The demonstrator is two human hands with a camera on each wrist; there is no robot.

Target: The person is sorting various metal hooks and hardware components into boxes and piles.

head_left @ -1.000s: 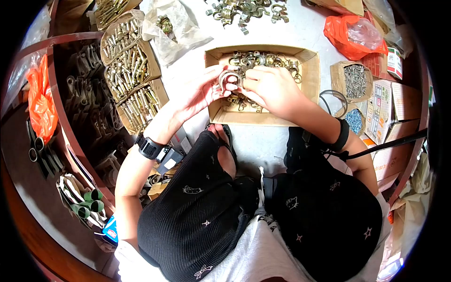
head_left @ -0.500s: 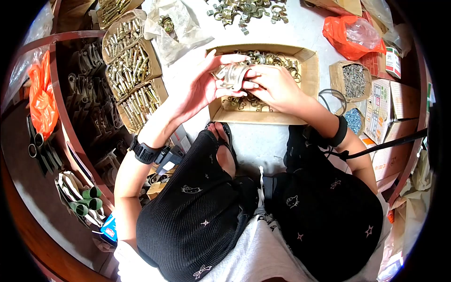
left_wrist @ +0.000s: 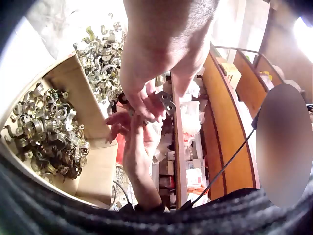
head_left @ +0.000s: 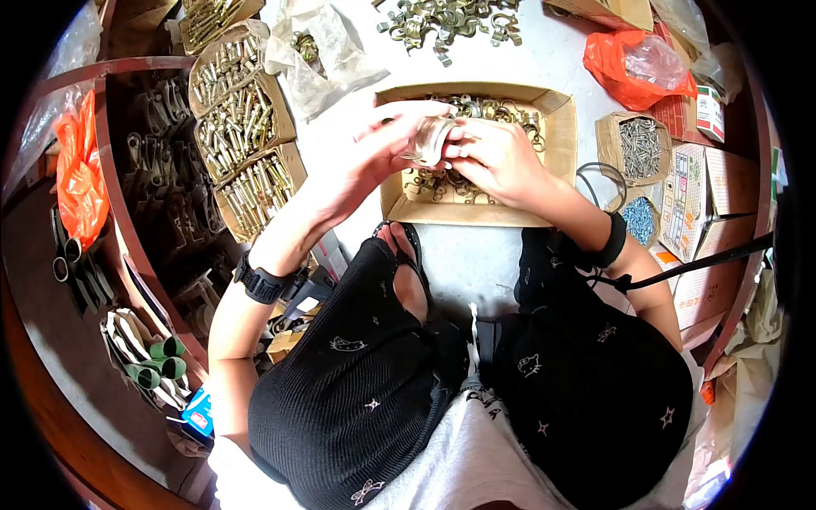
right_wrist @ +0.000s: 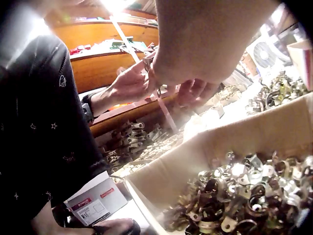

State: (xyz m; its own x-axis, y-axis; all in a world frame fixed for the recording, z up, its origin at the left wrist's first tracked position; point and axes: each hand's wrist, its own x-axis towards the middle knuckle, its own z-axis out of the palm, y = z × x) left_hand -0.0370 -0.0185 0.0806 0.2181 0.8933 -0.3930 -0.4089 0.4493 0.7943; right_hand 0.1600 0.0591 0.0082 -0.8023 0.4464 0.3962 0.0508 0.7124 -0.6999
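Note:
In the head view my left hand (head_left: pixel 361 161) grips a small stack of nested metal pipe clamps (head_left: pixel 432 141) between thumb and fingers. My right hand (head_left: pixel 501 159) meets it from the other side, its curled fingers pinching the stack's right end. Both hands are over a cardboard box (head_left: pixel 558 153) of loose pipe clamps (head_left: pixel 480 108). The left wrist view shows a clamp's flat end with two holes (left_wrist: pixel 167 102) sticking out beside the fingers. From the right wrist, much of the stack is hidden behind my right hand (right_wrist: pixel 193 90).
More clamps (head_left: pixel 450 21) lie heaped on the floor beyond the box. Cartons of long bolts (head_left: pixel 242 110) stand at the left, by a plastic bag (head_left: pixel 319 59). At the right are a red bag (head_left: pixel 625 68), a box of screws (head_left: pixel 643 146) and one of blue pieces (head_left: pixel 639 218).
My left hand has turned over the stack, showing more of its back, and the clamps have rotated between the hands. The right hand stays at the stack's right side.

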